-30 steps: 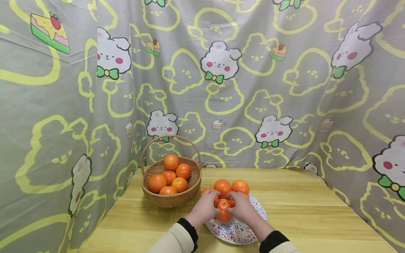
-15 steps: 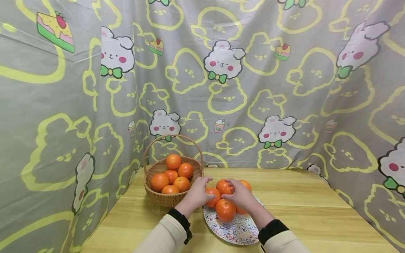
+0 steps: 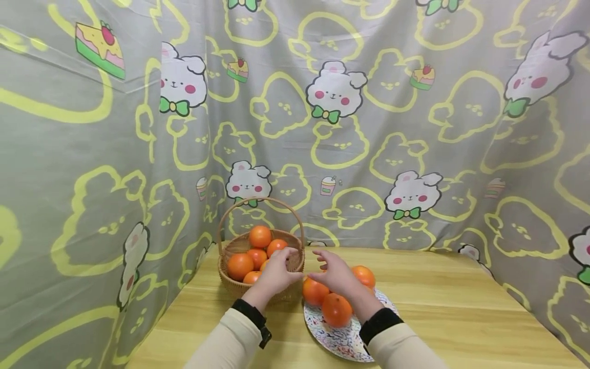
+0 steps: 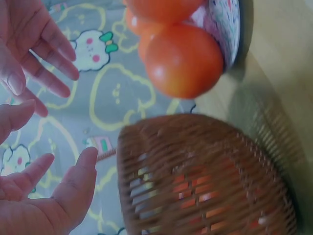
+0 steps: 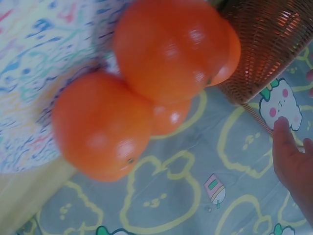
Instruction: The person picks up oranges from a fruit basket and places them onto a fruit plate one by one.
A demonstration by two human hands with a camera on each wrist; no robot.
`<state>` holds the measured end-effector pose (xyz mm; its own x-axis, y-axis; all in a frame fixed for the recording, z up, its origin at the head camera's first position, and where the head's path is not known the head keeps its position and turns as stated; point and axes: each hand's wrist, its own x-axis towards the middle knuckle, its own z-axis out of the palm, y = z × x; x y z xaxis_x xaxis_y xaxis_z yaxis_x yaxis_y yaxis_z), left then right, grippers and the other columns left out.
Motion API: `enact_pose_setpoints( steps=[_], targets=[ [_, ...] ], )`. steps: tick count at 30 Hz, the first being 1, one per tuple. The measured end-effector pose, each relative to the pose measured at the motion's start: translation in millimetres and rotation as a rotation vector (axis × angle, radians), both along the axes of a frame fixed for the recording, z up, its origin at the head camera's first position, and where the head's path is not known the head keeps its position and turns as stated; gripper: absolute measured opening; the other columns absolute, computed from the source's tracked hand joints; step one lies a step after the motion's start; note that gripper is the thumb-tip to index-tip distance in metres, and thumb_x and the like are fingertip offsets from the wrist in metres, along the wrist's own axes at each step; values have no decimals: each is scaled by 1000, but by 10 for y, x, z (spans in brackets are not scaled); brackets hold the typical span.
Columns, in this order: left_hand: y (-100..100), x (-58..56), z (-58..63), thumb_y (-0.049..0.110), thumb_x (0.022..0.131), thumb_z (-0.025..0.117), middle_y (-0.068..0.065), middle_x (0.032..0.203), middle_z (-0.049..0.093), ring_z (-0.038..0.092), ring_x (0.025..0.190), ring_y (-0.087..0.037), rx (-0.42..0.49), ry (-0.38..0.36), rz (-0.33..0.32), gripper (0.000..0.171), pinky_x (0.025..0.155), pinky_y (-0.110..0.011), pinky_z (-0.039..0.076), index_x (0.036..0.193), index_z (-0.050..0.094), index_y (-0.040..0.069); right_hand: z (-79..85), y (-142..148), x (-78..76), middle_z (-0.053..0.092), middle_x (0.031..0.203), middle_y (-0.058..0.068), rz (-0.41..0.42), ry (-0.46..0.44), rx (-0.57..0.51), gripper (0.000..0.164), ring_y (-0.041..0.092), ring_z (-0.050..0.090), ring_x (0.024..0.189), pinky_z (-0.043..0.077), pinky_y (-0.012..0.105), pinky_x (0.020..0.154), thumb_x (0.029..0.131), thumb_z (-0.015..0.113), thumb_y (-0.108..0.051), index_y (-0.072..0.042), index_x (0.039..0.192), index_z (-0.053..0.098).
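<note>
My left hand (image 3: 277, 272) is raised in front of the right side of a woven basket (image 3: 232, 288), thumb and fingers spread apart with nothing between them. Several oranges (image 3: 240, 266) lie in the basket, some hidden behind that hand. My right hand (image 3: 340, 275) hovers over a patterned plate (image 3: 329, 339), its fingers loosely bent, its palm facing the left hand. A cluster of oranges rests on the plate; the front orange (image 3: 337, 310) shows fully, while the right hand covers part of the others. In the left wrist view, both hands appear empty beside the basket.
The basket's tall arched handle (image 3: 262, 200) rises over its opening. A wooden table (image 3: 442, 307) carries the basket and the plate. Behind and at both sides hangs a grey curtain (image 3: 286, 148) with cartoon prints.
Both hands have let go of the front orange on the plate. They have risen and shifted toward the basket, the left one further. The head view has turned slightly left.
</note>
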<state>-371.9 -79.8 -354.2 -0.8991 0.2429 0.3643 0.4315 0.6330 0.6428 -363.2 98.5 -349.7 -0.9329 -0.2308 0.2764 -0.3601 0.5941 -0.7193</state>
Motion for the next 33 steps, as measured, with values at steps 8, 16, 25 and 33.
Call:
enact_pose_setpoints(
  steps=[8, 16, 25, 33],
  targets=[
    [-252, -9, 73, 23, 73, 76, -18, 120, 47, 52, 105, -32, 5, -5, 55, 60, 80, -41, 48, 125, 50, 7, 53, -223, -83, 50, 124, 21, 5, 1, 1, 57, 37, 54, 106, 49, 43, 79, 82, 69, -27, -8, 131, 46],
    [-497, -44, 86, 19, 77, 72, -16, 119, 46, 50, 106, -31, 55, -57, 92, 55, 79, -43, 46, 126, 49, 11, 100, -416, -122, 52, 122, 17, -2, -26, -35, 52, 33, 55, 104, 50, 39, 76, 85, 65, -28, -8, 130, 47],
    [-695, -150, 4, 23, 75, 75, -19, 121, 46, 50, 107, -33, 36, -79, 157, 56, 83, -47, 44, 124, 50, 8, 82, -559, -182, 53, 119, 15, 18, -31, -27, 48, 30, 52, 108, 47, 42, 81, 87, 62, -29, -11, 128, 48],
    [-845, -299, -159, 17, 75, 74, -20, 122, 45, 50, 109, -34, -11, -140, 231, 54, 83, -46, 44, 122, 51, 7, 27, -612, -217, 51, 124, 17, 17, -40, -2, 51, 32, 51, 110, 45, 45, 84, 87, 62, -30, -9, 130, 46]
  ],
)
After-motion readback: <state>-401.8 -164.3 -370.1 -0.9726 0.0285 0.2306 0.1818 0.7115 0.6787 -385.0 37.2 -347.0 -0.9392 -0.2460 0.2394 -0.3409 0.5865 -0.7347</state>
